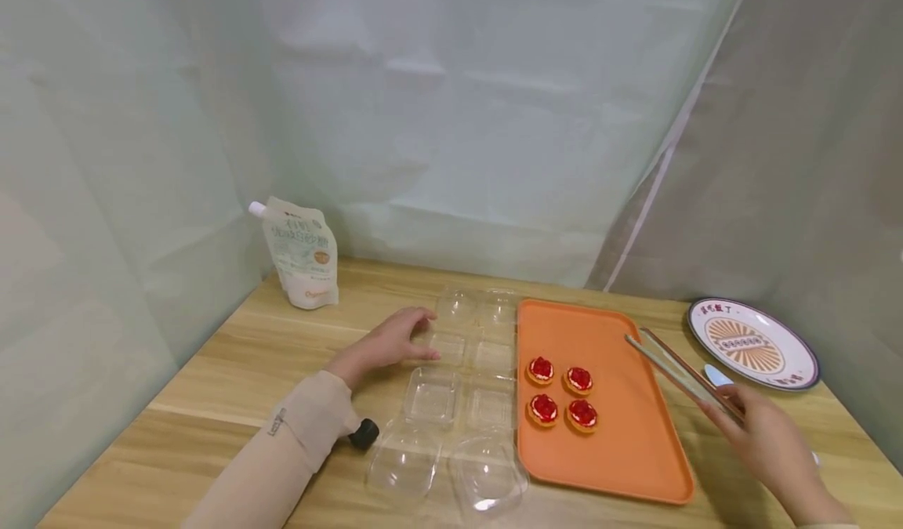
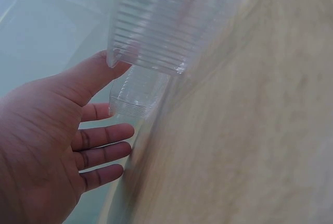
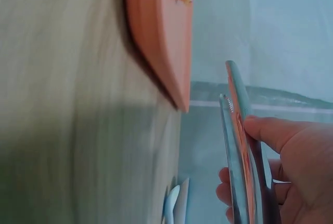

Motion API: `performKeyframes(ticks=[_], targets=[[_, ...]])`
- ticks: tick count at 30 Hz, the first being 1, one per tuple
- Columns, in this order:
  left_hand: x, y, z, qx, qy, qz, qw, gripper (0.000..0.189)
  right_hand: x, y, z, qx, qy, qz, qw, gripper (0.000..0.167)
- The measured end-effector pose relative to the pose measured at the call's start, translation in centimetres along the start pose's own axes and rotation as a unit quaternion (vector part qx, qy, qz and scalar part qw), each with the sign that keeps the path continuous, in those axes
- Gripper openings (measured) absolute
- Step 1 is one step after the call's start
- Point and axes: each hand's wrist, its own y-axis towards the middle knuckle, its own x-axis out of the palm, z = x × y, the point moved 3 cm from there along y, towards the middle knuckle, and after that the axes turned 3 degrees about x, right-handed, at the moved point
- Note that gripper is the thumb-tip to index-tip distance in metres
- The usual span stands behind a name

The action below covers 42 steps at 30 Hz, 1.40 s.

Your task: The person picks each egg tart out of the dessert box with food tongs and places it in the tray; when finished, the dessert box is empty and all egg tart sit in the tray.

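Clear plastic clamshell containers stand opened in a row down the middle of the table. My left hand is beside their left side with fingers spread. In the left wrist view, its thumb touches the edge of a ribbed clear container, and the other fingers are extended loosely near another one behind it. My right hand grips metal tongs, whose slightly parted tips hang over the right side of the orange tray. Several small red-topped tarts sit toward the tray's left side.
A white plate with a printed pattern lies at the right, with a pale-blue-headed utensil near it. A stand-up pouch with a white cap is at the back left. Fabric curtains enclose the table's far side.
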Motion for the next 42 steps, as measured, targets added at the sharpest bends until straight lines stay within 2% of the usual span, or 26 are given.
performKeyframes(ticks=[9, 14, 18, 34, 42], targets=[[-0.1, -0.4, -0.1, -0.007, -0.003, 0.000, 1.0000, 0.074, 0.2, -0.6, 1.9, 0.012, -0.012, -0.006, 0.9998, 0.036], [-0.3, -0.6, -0.2, -0.007, -0.005, 0.001, 1.0000, 0.075, 0.3, -0.9, 2.8, 0.036, -0.013, -0.023, 0.9990, 0.038], [-0.4, -0.7, -0.2, -0.006, -0.005, 0.001, 1.0000, 0.074, 0.3, -1.2, 3.3, 0.045, -0.019, -0.022, 0.9986, 0.038], [-0.6, -1.3, -0.4, -0.011, -0.008, -0.001, 0.9999, 0.074, 0.8, -1.5, 3.8, 0.065, -0.035, -0.067, 0.9950, 0.050], [-0.7, -1.4, -0.3, -0.010, -0.003, -0.001, 0.9999, 0.074, 1.2, -1.4, 4.0, 0.062, -0.041, -0.093, 0.9929, 0.054]])
